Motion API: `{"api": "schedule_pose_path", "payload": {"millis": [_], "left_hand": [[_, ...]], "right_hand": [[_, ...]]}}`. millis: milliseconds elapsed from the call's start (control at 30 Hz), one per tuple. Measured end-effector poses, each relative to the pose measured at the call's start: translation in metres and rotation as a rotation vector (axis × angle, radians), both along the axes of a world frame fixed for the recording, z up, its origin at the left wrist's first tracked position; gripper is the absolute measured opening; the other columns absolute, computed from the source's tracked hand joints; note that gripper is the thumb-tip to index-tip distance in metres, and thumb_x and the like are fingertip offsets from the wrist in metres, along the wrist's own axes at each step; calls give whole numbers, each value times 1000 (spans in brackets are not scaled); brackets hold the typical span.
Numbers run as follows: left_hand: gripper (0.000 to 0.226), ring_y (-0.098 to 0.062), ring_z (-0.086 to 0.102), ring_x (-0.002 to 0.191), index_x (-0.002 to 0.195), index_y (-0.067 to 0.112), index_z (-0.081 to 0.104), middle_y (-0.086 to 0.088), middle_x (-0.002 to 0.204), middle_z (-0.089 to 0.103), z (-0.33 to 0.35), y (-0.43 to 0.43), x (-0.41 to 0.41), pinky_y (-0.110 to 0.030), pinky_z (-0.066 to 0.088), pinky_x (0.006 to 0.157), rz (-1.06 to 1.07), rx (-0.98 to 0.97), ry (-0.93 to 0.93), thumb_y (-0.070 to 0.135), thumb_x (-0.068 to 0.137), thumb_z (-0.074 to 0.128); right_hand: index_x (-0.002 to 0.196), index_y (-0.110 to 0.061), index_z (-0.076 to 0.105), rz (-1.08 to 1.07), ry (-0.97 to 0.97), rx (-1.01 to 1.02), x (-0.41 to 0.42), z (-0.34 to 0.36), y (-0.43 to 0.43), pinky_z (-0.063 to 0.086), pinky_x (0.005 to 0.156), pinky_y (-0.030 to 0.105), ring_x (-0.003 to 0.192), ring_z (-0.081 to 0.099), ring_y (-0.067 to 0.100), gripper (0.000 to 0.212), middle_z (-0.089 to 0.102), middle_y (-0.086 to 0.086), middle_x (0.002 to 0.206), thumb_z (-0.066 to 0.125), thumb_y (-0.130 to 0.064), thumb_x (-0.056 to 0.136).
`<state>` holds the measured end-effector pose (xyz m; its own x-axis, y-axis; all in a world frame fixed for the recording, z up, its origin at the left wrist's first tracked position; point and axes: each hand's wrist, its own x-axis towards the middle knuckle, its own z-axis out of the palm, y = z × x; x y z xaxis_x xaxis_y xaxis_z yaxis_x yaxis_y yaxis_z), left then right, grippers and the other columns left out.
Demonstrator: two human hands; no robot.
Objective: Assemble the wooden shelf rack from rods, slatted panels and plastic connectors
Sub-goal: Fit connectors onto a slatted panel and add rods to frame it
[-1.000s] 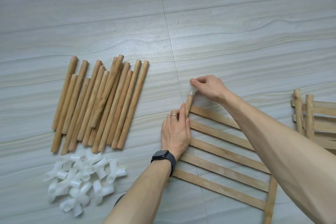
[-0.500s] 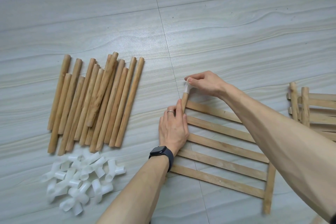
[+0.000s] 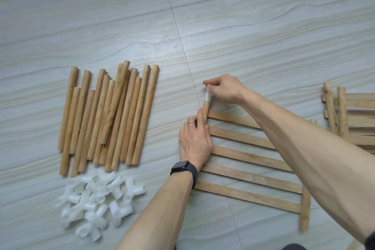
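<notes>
Right hand (image 3: 225,89) pinches the white plastic connector (image 3: 208,95) between thumb and fingertips, capped on the far end of the slatted panel's (image 3: 249,158) left side rod (image 3: 205,110), mid-floor. Left hand (image 3: 195,140), smartwatch (image 3: 183,167) at the wrist, fingers pressed together, holds that side rod just nearer, thumb seemingly tucked against it, though the underside is hidden. Left of all this lie the loose rods (image 3: 107,115) side by side, the spare connectors (image 3: 97,201) heaped just near of them, and stacked panels (image 3: 353,115) sit at the right edge.
</notes>
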<state>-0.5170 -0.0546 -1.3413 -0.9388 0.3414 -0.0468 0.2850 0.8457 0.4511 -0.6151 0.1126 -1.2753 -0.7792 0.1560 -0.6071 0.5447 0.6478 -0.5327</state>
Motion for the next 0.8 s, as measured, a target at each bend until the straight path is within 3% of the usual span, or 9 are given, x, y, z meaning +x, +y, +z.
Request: {"api": "schedule_pose_path", "payload": {"millis": [167,300,433,633,800], "left_hand": [[53,-28,57,82,145,7,49,-10,108,59,-1,0,0,-38,42,63,2,-20,18,27,95,48],[54,-28,57,83,146,8,49,-10,108,59,-1,0,0,-38,43,64,4,-30,11,27,96,47],[53,-27,57,81,145,9,49,-9,108,59,1,-1,0,-39,44,63,-35,-49,20,27,95,51],[53,-27,57,82,145,9,50,-9,108,60,2,-1,0,-39,45,64,-46,-55,11,26,94,57],[52,-29,58,82,145,8,51,-11,109,61,7,5,-16,-40,44,64,-47,-47,-18,25,95,58]], "right_hand": [[130,-24,69,-71,-40,-67,-4,3,0,35,114,24,136,50,13,39,62,-3,141,52,-18,96],[131,-4,64,-118,16,-119,2,-1,-3,36,115,35,137,50,23,41,58,6,143,51,-28,101],[125,-10,71,-91,53,-58,9,-7,2,38,110,27,134,53,17,35,63,0,139,52,-29,102],[132,-22,68,-153,97,-80,18,-11,2,34,111,20,134,52,9,34,63,-7,140,57,-32,101],[141,-25,60,-363,180,-78,37,-13,-1,28,112,20,142,44,12,40,53,-5,150,48,-23,103]]}}
